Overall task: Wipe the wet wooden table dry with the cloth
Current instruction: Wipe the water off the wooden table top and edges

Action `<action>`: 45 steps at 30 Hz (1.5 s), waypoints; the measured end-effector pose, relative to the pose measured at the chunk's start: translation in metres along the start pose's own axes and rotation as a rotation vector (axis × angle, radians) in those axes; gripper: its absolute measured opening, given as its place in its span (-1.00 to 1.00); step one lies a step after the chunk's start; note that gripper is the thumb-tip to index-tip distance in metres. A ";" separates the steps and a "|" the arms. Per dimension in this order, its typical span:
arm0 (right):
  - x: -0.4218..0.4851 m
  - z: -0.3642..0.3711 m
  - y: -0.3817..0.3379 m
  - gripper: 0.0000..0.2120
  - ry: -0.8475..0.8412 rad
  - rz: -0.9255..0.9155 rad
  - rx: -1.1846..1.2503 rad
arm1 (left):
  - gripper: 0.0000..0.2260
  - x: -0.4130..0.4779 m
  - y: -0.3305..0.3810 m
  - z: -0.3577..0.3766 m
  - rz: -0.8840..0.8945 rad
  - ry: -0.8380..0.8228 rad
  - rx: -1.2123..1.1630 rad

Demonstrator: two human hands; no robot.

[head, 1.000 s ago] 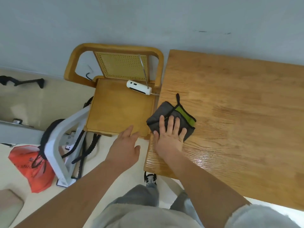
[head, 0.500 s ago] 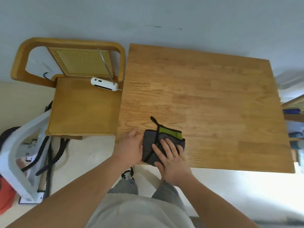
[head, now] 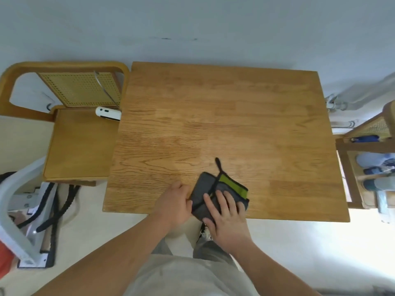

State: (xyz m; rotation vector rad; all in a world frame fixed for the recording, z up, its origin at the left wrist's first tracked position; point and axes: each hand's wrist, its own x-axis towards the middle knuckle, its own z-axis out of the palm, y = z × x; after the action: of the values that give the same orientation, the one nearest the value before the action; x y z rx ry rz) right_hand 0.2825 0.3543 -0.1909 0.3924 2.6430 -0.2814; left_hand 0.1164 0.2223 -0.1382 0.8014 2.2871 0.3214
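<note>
We are pressing the folded grey cloth (head: 215, 192) flat onto the wooden table (head: 224, 129), at about 6 o'clock on the top, just inside the near edge. Our right hand (head: 224, 212) is lying on it palm down, fingers spread apart and extended. Our left hand (head: 174, 202) is touching its 9 o'clock edge, fingers curled; whether they are pinching the fabric we cannot tell. We are judging the cloth light, soft and limp, likely to bunch, so a flat palm over the fold should be steering it better than any grip on the black loop (head: 218, 163) at 12 o'clock.
</note>
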 end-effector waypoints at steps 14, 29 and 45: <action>0.007 -0.041 0.041 -0.27 -0.018 0.726 0.368 | -0.78 0.000 0.061 0.059 0.038 0.012 -0.030; 0.076 -0.083 -0.113 -0.35 -0.475 0.308 0.875 | -0.78 -0.045 -0.046 0.023 -0.581 0.242 -0.412; 0.191 -0.110 -0.250 -0.01 -0.653 0.542 1.514 | -0.84 -0.007 -0.215 -0.075 -0.545 0.362 -0.298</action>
State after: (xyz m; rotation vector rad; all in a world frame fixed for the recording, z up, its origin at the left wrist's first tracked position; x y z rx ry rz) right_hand -0.0060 0.1913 -0.1496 1.1421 1.1731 -1.7888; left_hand -0.0287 0.0501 -0.1716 -0.0489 2.5910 0.5669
